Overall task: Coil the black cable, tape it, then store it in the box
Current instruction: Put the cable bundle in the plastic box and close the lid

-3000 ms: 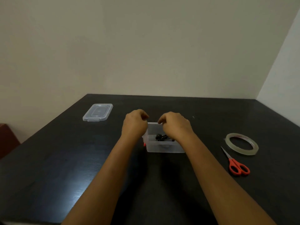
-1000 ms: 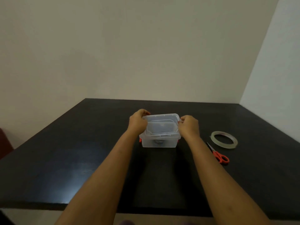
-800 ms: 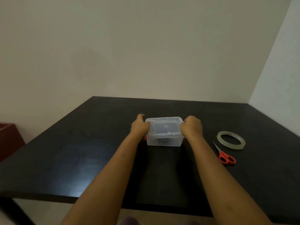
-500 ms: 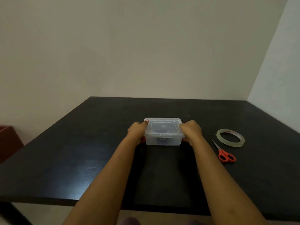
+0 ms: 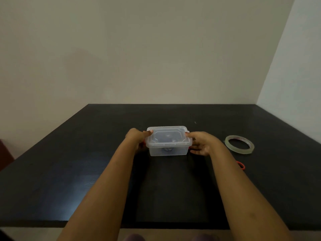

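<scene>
A clear plastic box (image 5: pixel 168 151) stands at the middle of the black table (image 5: pixel 83 164) with its clear lid (image 5: pixel 167 136) seated on top. The black cable (image 5: pixel 167 149) shows only as a dim dark shape through the front wall. My left hand (image 5: pixel 137 138) grips the box's left end, thumb on the lid's corner. My right hand (image 5: pixel 203 143) holds the right end, thumb at the lid's rim and fingers loosely curled against the side. A bit of red latch shows at each end.
A roll of clear tape (image 5: pixel 240 150) lies flat to the right of the box. Just a red handle of the scissors (image 5: pixel 242 165) shows past my right forearm. A dark red object (image 5: pixel 4 153) sits beyond the table's left edge. Walls close the back and right.
The lid, which lay at the back left, was brought onto the box and pressed down. Both hands have slid from the lid's top to the box's ends.
</scene>
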The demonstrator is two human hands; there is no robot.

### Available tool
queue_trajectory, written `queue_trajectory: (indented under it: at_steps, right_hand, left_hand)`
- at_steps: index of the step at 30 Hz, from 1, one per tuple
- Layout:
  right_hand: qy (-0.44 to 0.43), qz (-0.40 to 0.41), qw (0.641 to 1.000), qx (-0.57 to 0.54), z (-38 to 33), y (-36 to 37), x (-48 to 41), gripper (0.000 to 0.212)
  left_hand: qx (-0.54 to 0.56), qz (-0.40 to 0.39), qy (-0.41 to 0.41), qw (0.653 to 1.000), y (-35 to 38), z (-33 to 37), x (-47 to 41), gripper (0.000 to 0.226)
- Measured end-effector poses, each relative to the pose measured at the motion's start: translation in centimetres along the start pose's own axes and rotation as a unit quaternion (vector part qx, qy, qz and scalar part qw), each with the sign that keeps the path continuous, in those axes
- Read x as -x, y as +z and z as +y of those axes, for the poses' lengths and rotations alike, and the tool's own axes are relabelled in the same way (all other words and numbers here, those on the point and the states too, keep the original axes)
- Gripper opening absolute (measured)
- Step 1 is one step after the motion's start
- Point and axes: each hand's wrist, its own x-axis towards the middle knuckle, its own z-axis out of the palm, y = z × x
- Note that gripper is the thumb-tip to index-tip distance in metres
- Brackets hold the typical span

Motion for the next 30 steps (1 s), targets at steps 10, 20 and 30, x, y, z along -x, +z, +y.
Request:
queue_trajectory:
  at_steps: [10,20,30]
  right_hand:
    - [-0.054,0.064,0.986,0.147,-1.9,1.2,-0.4,0.026]
    - [-0.109,0.156,0.938,0.290,-1.2,2.3,-0.6,0.017]
    - [-0.330,0.115,0.917,0.191,-4.8,10.7,-1.1,0.029]
  left_hand:
    - [-0.264,0.073,0.075,0.959,-0.4,1.3,-0.3,0.039]
    - [-0.321,0.163,0.145,0.922,1.3,0.5,1.3,0.031]
    - [0.030,0.102,0.067,0.992,-7.4,-1.9,0.6,0.026]
